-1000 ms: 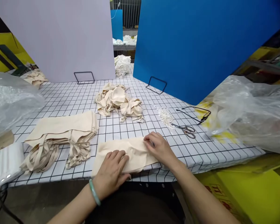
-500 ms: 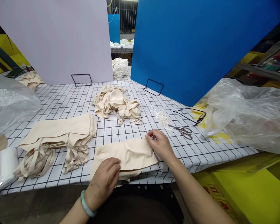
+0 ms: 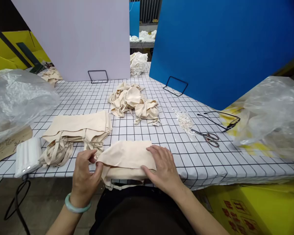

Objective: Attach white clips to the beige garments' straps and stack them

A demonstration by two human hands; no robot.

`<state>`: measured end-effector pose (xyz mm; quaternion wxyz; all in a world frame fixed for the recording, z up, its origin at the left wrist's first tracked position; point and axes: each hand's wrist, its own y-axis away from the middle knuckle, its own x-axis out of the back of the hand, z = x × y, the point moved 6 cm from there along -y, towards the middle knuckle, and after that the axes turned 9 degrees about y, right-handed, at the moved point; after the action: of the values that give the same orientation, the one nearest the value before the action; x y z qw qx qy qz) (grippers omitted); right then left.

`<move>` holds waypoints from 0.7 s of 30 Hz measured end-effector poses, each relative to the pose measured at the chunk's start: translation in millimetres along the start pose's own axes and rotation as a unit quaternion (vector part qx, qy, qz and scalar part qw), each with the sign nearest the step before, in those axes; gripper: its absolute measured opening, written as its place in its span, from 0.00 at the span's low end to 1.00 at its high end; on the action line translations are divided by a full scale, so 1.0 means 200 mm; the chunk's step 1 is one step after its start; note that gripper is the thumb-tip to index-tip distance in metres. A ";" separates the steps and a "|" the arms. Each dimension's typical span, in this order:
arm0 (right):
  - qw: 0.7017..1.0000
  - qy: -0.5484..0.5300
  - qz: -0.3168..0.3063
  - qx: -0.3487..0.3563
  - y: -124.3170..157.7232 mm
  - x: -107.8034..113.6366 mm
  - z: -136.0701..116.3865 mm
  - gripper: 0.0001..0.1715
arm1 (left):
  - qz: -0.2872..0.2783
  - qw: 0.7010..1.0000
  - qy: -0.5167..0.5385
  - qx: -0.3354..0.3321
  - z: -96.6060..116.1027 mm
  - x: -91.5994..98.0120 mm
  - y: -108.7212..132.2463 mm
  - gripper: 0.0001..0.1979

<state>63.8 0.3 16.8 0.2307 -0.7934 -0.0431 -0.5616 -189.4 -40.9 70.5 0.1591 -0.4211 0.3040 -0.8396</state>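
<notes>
A folded cream cloth bag [image 3: 126,156] lies at the near edge of the checked table [image 3: 181,153], its strap hanging over the edge. My left hand [image 3: 84,174], with a green bangle at the wrist, pinches the bag's left end between thumb and fingers. My right hand [image 3: 161,168] lies flat on the bag's right part, fingers spread, thumb under the front fold. Left of it sits a stack of folded cream bags [image 3: 79,129] with their straps bunched at the front.
A heap of crumpled cream bags [image 3: 133,102] lies mid-table. Scissors [image 3: 208,137], a pile of white bits [image 3: 185,119] and glasses [image 3: 220,119] are to the right. Clear plastic bags [image 3: 271,114] flank both sides. A white device [image 3: 26,156] sits at left. White and blue boards stand behind.
My left hand slid from flat on the bag to its left end and pinched it. My right hand moved from the bag's right edge to lie flat on it. The camera view shifted.
</notes>
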 end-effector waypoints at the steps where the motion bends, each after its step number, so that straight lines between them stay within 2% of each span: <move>1: 1.000 -0.010 0.003 -0.013 0.00 0.02 0.01 0.26 | -0.025 1.000 -0.004 0.018 -0.02 -0.01 0.01 0.18; 3: 0.999 -0.026 -0.001 -0.034 0.01 0.05 0.04 0.23 | -0.085 0.995 0.001 0.057 -0.06 -0.04 0.05 0.19; 5: 0.999 -0.031 -0.017 -0.016 0.05 0.06 0.05 0.24 | -0.140 0.986 0.029 0.089 -0.07 -0.08 0.09 0.19; 7: 0.999 -0.024 -0.026 0.023 0.10 0.04 0.03 0.23 | -0.150 0.981 0.066 0.101 -0.07 -0.09 0.10 0.14; 8: 0.999 -0.019 -0.025 0.036 0.13 0.03 0.02 0.21 | -0.125 0.983 0.083 0.105 -0.07 -0.07 0.09 0.12; 12: 0.998 -0.023 -0.032 0.044 0.15 0.01 0.00 0.20 | 0.053 0.987 0.091 0.118 -0.08 0.07 0.04 0.08; 14: 0.999 -0.024 -0.030 0.036 0.12 0.01 -0.02 0.20 | 0.063 0.991 0.057 0.107 -0.08 0.10 0.02 0.10; 17: 1.000 0.003 -0.005 0.008 0.08 0.04 -0.06 0.14 | 0.027 0.996 0.015 0.081 -0.08 0.10 0.02 0.13; 18: 1.000 0.016 -0.001 0.002 0.07 0.04 -0.07 0.11 | 0.033 0.996 0.011 0.077 -0.08 0.11 0.03 0.12; 21: 0.998 0.065 0.006 0.004 0.03 0.02 -0.11 0.08 | 0.096 0.991 0.009 0.095 -0.10 0.16 0.07 0.12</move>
<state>47.1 -14.4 23.8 0.2395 -0.7548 -0.0253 -0.6102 -224.7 -60.6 71.9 0.2754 -0.3651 0.2637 -0.8493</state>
